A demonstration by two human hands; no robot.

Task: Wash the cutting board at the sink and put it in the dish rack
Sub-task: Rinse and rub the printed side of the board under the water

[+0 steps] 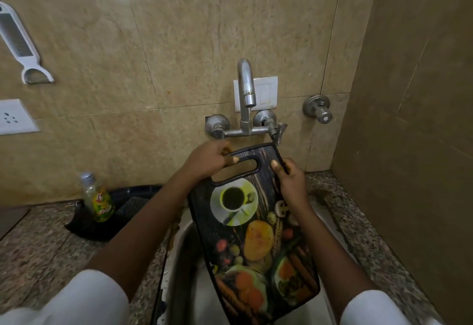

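A dark cutting board (pixel 252 235) printed with a coffee cup and food pictures is held over the steel sink (pixel 184 260), its handle end pointing at the wall. My left hand (pixel 210 159) grips the handle end at the far left corner. My right hand (pixel 290 180) holds the board's right edge near the handle slot. The chrome tap (pixel 247 94) stands above the handle end, and a thin stream of water runs from its spout towards the board.
A black tray (pixel 122 212) with a green-labelled bottle (pixel 98 200) sits on the granite counter left of the sink. A white peeler-grater (pixel 19 45) hangs on the tiled wall. A side wall (pixel 409 145) closes in on the right, with a valve (pixel 318 109) nearby.
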